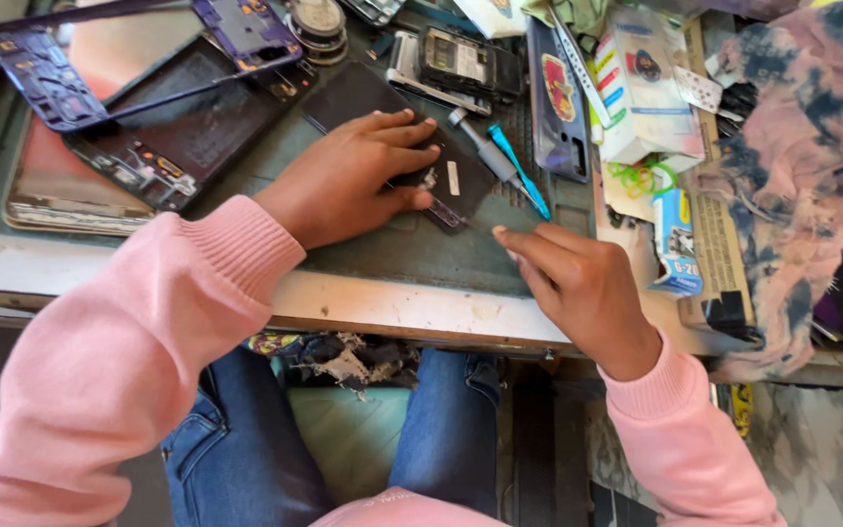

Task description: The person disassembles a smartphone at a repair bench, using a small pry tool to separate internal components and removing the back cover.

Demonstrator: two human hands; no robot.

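The left hand lay flat on a dark phone screen panel, which rested on the green mat near the front of the desk. Its fingers were spread and pressed down on the panel, not curled around it, and the palm hid the middle part of the panel. The right hand was just beside the panel's lower corner, where a short flex strip stuck out. Its thumb and forefinger were brought close together in a pinch grip; if something thin was between them, it was too small to make out.

Above the panel lay a grey screwdriver and a blue pry tool, side by side and touching. At the upper left, a purple phone frame rested on an opened dark phone body; the top of the frame was cut off by the edge of the view. Another opened phone lay further back, with its inner parts visible.

On the right, a small white carton stood among the clutter, its contents hidden. Green rubber bands lay below it, and a blue-white tube package beside them. A tie-dye cloth covered the right end of the desk and hid what was under it.
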